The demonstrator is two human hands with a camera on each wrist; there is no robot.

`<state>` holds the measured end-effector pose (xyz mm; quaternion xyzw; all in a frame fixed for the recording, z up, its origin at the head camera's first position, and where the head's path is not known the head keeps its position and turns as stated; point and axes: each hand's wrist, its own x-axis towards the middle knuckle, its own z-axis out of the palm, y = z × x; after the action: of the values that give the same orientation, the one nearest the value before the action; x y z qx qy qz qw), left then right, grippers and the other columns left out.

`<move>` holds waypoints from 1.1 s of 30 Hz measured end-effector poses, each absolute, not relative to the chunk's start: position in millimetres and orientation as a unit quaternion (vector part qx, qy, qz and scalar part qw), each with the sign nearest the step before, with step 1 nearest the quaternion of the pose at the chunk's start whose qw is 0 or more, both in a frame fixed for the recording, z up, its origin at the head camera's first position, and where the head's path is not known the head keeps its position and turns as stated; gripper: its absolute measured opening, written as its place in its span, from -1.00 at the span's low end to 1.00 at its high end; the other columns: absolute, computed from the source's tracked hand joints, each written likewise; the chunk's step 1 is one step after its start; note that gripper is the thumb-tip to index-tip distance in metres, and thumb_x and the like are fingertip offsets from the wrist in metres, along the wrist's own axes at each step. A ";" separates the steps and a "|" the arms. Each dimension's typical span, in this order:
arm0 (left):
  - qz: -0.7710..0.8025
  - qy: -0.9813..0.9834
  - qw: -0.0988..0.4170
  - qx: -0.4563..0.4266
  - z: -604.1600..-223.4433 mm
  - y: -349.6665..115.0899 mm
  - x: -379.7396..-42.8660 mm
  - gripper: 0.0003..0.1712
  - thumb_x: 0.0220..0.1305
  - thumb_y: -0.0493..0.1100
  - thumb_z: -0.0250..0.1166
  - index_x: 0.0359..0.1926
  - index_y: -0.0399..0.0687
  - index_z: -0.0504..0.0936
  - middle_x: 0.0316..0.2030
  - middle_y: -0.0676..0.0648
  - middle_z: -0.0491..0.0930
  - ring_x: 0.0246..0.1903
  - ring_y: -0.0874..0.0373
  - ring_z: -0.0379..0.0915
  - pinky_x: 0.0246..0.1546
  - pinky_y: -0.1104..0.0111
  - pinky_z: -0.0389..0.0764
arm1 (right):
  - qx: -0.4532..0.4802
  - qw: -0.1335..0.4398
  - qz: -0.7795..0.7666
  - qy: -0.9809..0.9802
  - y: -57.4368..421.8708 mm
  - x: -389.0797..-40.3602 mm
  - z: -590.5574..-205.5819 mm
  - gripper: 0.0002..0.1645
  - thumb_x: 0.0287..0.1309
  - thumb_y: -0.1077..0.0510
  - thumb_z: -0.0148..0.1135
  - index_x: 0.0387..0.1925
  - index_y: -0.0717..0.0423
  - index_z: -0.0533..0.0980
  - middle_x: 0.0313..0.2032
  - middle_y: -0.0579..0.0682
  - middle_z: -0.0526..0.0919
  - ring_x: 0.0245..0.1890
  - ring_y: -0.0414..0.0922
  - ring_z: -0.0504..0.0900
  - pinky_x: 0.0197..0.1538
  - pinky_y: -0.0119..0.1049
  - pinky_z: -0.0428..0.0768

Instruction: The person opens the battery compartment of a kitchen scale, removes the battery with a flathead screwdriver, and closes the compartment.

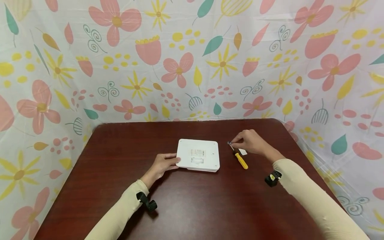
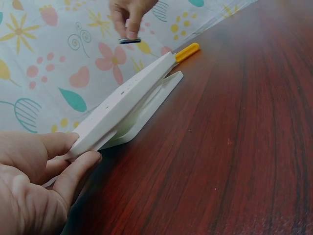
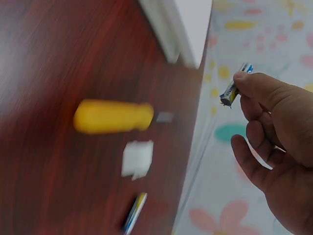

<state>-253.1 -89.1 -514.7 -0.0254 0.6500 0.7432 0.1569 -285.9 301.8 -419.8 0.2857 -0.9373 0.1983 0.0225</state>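
My left hand (image 1: 163, 164) grips the left edge of a white, square device that looks like a digital scale (image 1: 187, 146), thumb on top and fingers beneath. Its underside faces up, showing a label and an uncovered battery compartment (image 1: 197, 160). To the right of the scale, my right hand (image 1: 252, 141) pinches a small cylindrical battery (image 3: 236, 84) between thumb and fingertips, held above the table. Below that hand lie a yellow-handled screwdriver (image 1: 241, 161) and a small white cover piece (image 1: 243, 152). Another battery (image 3: 134, 213) rests on the table in the right wrist view.
The dark reddish-brown wooden table (image 1: 192, 206) carries everything. Behind it and at both sides hangs a white curtain (image 1: 192, 43) printed with flowers and leaves. A black wrist camera (image 1: 147, 201) is strapped to the left sleeve and another (image 1: 273, 178) to the right.
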 end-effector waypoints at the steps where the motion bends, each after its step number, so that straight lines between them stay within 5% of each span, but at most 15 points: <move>1: 0.743 0.650 0.158 -0.025 -514.5 -89.2 -252.8 -0.54 0.27 -0.45 0.37 0.16 -0.56 0.56 -0.13 -0.32 0.72 -0.32 0.12 0.69 -0.23 0.31 0.79 | 0.279 0.028 0.194 -0.940 309.7 -285.7 -421.4 -0.87 0.19 0.15 0.50 -0.24 0.09 0.81 -0.28 -0.03 0.81 -0.53 -0.33 0.58 -0.55 -0.42 0.49; 5: 0.743 0.651 0.156 -0.023 -514.5 -89.5 -252.4 -0.55 0.27 -0.45 0.37 0.16 -0.56 0.57 -0.13 -0.32 0.72 -0.31 0.12 0.69 -0.23 0.32 0.79 | 0.246 0.039 0.171 -0.953 337.5 -285.3 -430.5 -0.88 0.18 0.18 0.49 -0.25 0.14 0.80 -0.29 0.03 0.81 -0.52 -0.28 0.57 -0.54 -0.40 0.43; 15: 0.746 0.647 0.156 -0.020 -517.1 -89.1 -253.2 -0.55 0.27 -0.46 0.37 0.16 -0.57 0.56 -0.16 -0.28 0.72 -0.33 0.13 0.68 -0.25 0.33 0.79 | 0.220 0.019 0.117 -0.968 382.2 -285.5 -458.3 -0.94 0.15 0.22 0.48 -0.34 0.13 0.80 -0.33 0.00 0.81 -0.37 -0.08 0.71 -0.39 -0.17 0.67; 21: 0.746 0.648 0.156 -0.017 -517.4 -88.9 -252.3 -0.55 0.26 -0.46 0.36 0.16 -0.58 0.56 -0.15 -0.31 0.72 -0.32 0.13 0.69 -0.23 0.32 0.79 | 0.230 0.021 0.094 -0.968 392.1 -288.6 -471.1 -0.92 0.16 0.20 0.48 -0.38 0.13 0.80 -0.36 -0.05 0.80 -0.29 0.00 0.71 -0.24 0.02 0.72; 28: 0.745 0.648 0.157 -0.019 -518.0 -88.8 -252.4 -0.53 0.27 -0.46 0.36 0.18 -0.59 0.53 -0.14 -0.31 0.71 -0.32 0.13 0.68 -0.22 0.32 0.79 | 0.234 0.006 0.093 -0.968 391.4 -289.0 -475.4 -0.95 0.16 0.24 0.46 -0.40 0.09 0.79 -0.38 -0.08 0.78 -0.38 -0.10 0.63 -0.29 -0.02 0.67; 33: 0.743 0.651 0.155 -0.020 -516.1 -88.9 -253.1 -0.54 0.26 -0.47 0.36 0.17 -0.58 0.55 -0.16 -0.29 0.71 -0.32 0.13 0.68 -0.23 0.32 0.79 | 0.223 0.006 0.089 -0.971 389.8 -287.9 -474.8 -0.95 0.16 0.21 0.48 -0.36 0.12 0.80 -0.33 -0.03 0.80 -0.28 0.01 0.69 -0.19 0.06 0.71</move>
<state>-253.1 -88.9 -516.1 -0.0202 0.6505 0.7432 0.1553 -287.9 389.8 -474.8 0.2232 -0.9707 0.0892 0.0059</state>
